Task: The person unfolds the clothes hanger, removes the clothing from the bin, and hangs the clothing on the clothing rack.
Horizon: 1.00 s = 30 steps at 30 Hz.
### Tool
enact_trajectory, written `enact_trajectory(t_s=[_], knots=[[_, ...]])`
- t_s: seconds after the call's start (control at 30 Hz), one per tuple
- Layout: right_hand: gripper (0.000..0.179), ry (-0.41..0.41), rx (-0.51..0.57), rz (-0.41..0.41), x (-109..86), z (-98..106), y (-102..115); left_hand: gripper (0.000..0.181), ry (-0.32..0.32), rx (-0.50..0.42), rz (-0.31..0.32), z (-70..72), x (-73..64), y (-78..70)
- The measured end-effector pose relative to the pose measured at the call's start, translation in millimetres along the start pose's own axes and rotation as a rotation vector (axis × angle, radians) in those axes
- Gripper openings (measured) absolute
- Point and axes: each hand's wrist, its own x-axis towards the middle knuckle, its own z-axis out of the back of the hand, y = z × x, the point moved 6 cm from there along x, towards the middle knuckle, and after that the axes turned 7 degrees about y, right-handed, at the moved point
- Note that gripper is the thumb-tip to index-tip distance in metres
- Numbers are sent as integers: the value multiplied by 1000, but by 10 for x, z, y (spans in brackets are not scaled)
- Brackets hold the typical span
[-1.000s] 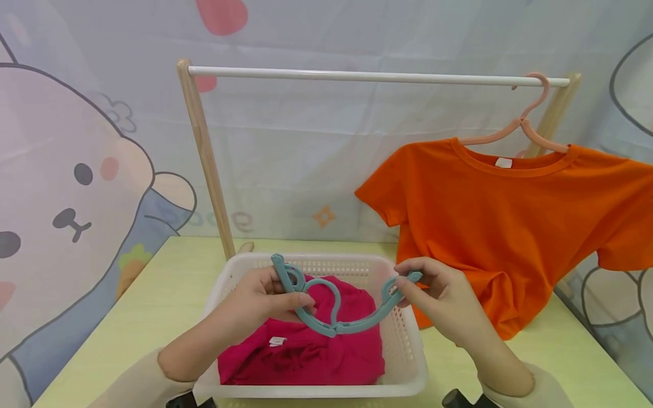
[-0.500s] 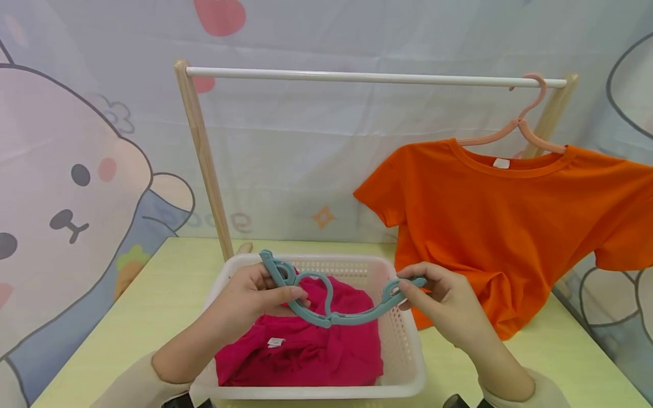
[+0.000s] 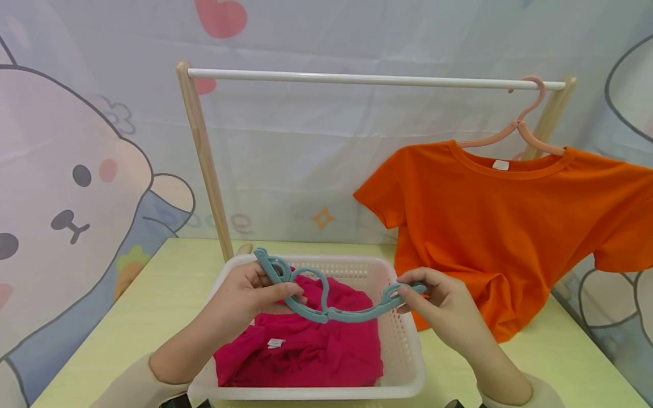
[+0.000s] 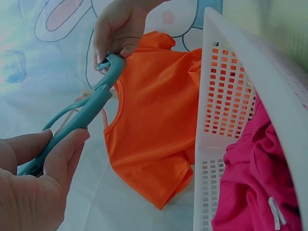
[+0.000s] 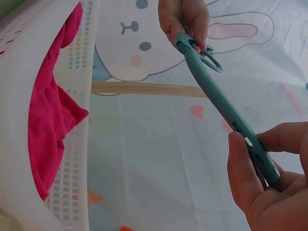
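A blue-green folding hanger (image 3: 352,315) is held by both hands above the white basket (image 3: 357,392). My left hand (image 3: 242,294) grips its left arm between thumb and fingers; the right hand (image 3: 441,303) pinches the tip of the other arm. The two arms spread out from a middle joint in a shallow upward curve, with the hook bent up beside the left arm. In the left wrist view, the hanger (image 4: 79,118) runs from the near left hand (image 4: 38,187) to the right one. Beneath it, a crumpled magenta garment (image 3: 306,357) with a white label lies in the basket.
Behind the basket stands a rack with a white rail (image 3: 357,78) and wooden posts (image 3: 204,158). An orange T-shirt (image 3: 484,215) hangs at its right end on a pink hanger (image 3: 530,107). A printed cloth backdrop (image 3: 306,147) rises behind the pale yellow table (image 3: 138,317).
The left hand has shifted slightly left and the right hand slightly down. The hanger's arms have spread wider and flatter, and its middle joint has risen. Both hands keep hold.
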Motion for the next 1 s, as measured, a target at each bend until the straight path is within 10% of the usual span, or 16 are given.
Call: enact_trajectory(t_s=[1.0], knots=[[13, 157, -177, 26, 27, -32, 36, 30, 12, 24, 33, 4, 6, -13]])
